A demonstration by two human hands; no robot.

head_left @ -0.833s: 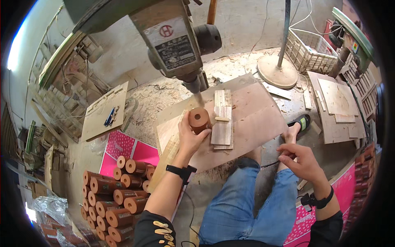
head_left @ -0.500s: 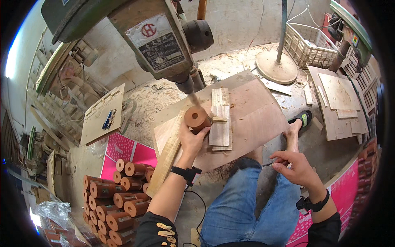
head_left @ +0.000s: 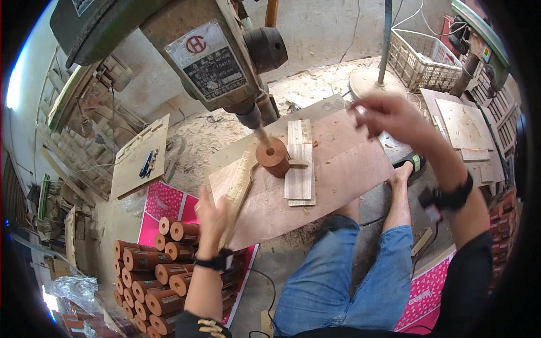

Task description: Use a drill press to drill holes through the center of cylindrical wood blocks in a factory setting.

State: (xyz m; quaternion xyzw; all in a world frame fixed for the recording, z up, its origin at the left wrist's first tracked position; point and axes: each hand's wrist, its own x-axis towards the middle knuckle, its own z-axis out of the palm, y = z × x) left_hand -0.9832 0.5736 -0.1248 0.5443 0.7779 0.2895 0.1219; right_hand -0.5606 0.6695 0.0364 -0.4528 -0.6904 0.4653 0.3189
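A reddish-brown cylinder (head_left: 273,159) with a hole in its top stands upright on a wooden board (head_left: 338,152) under the drill bit (head_left: 262,135). A pale wooden bar (head_left: 239,194) meets its left side, and a small wooden peg (head_left: 298,163) on stacked wood strips (head_left: 300,176) meets its right. My left hand (head_left: 210,222) is beside the bar, off the cylinder, fingers apart and somewhat blurred; whether it touches the bar is unclear. My right hand (head_left: 397,121) is raised over the board's far right, its fingers smeared by motion.
The drill press head (head_left: 208,62) hangs over the board. Several similar cylinders (head_left: 147,259) are stacked at lower left beside a pink sheet (head_left: 163,205). A plastic crate (head_left: 422,59) and a round stand base (head_left: 366,81) sit at the back right. Wood shavings cover the far floor.
My left hand has let go of the cylinder and moved left and down to the bar. The bar's near end has swung right. My right hand has risen from near my knee.
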